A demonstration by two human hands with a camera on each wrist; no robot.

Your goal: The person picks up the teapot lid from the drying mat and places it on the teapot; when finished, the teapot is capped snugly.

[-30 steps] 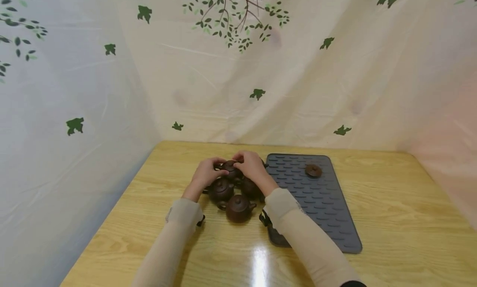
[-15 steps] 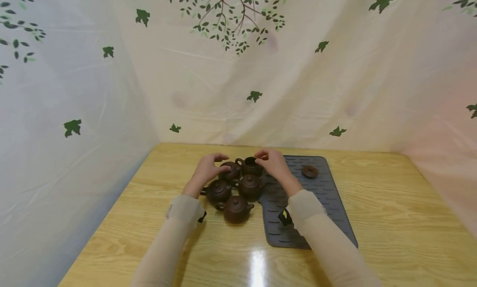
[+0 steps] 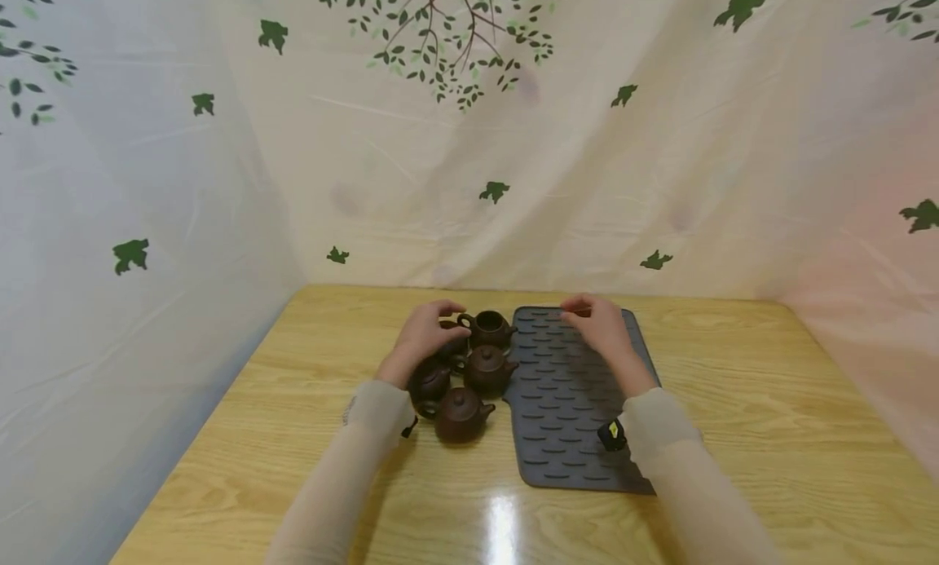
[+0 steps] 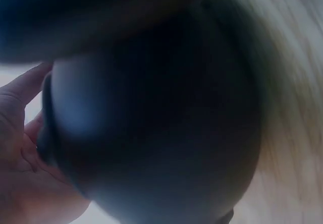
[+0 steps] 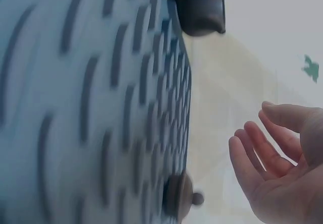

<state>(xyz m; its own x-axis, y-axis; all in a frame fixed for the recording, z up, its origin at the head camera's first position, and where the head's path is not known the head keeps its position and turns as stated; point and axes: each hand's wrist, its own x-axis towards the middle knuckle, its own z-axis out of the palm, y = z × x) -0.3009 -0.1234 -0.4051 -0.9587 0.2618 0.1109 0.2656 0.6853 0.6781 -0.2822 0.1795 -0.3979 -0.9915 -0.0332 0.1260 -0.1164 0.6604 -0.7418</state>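
Several dark brown clay teapots stand grouped left of the mat. At the back is a lidless teapot (image 3: pixel 489 328), its handle beside the fingertips of my left hand (image 3: pixel 427 333). That hand hovers with thumb and fingers apart, partly hiding two lidded teapots below it. A lidded teapot (image 3: pixel 487 371) and a front teapot (image 3: pixel 460 416) show plainly. A dark rounded teapot body (image 4: pixel 151 128) fills the left wrist view. My right hand (image 3: pixel 601 328) is over the mat, fingers loosely bent and holding nothing. A loose lid (image 5: pixel 177 196) lies on the mat, hidden by that hand in the head view.
A grey ridged mat (image 3: pixel 557 434) lies right of the teapots, close to their spouts. Both rest on a wood-grain table (image 3: pixel 748 418). A pale curtain (image 3: pixel 411 182) printed with leaves hangs behind the table and along its sides.
My right hand has moved right, from the back teapots to over the mat, uncovering the lidless teapot and hiding the lid. My left hand has shifted slightly right, toward the lidless teapot's handle.
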